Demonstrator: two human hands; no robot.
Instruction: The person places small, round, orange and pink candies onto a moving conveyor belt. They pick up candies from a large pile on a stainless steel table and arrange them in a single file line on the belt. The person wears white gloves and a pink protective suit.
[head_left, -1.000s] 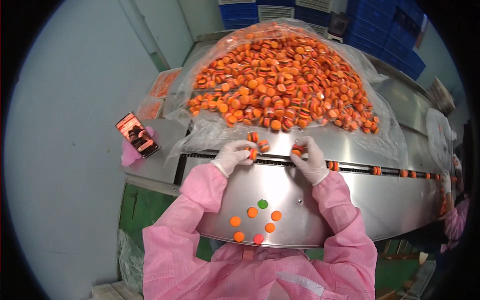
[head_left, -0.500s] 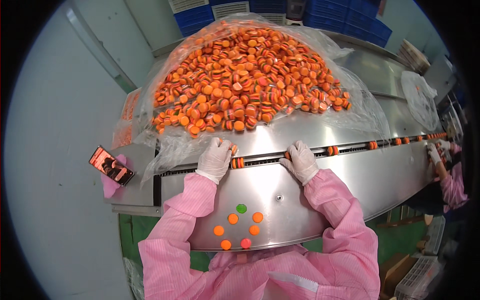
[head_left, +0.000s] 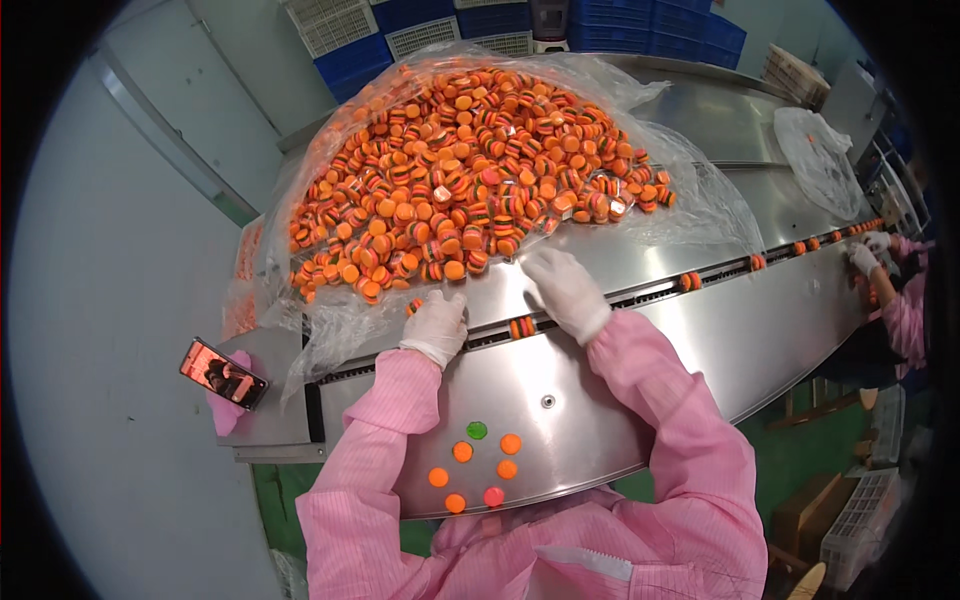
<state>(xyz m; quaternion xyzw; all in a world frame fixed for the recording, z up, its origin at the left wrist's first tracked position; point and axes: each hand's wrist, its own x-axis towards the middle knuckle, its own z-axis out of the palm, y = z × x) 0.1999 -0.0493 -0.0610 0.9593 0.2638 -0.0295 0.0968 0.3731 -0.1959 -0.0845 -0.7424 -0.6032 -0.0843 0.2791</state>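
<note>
A large heap of orange, striped, burger-shaped candies (head_left: 470, 170) lies on a clear plastic bag on the steel table. My left hand (head_left: 437, 328), in a white glove, is just behind the conveyor slot with its fingers bent around a striped candy (head_left: 413, 306) at its fingertips. My right hand (head_left: 567, 293), also gloved, reaches over the slot toward the front of the heap, its fingers stretched out and no candy visible in them. Between the hands, a layered candy (head_left: 522, 327) stands on edge in the conveyor slot (head_left: 489, 339).
Loose round pieces, several orange, one green (head_left: 477, 430) and one pink (head_left: 493, 496), lie on the near tabletop. A phone (head_left: 223, 375) leans on pink material at left. A co-worker's gloved hands (head_left: 864, 257) are at the slot's far right. Blue crates (head_left: 610, 38) stand behind.
My right hand has left the slot and moved up toward the heap. Candies in the slot have shifted right. My left hand has moved slightly back from the slot. The view has tilted.
</note>
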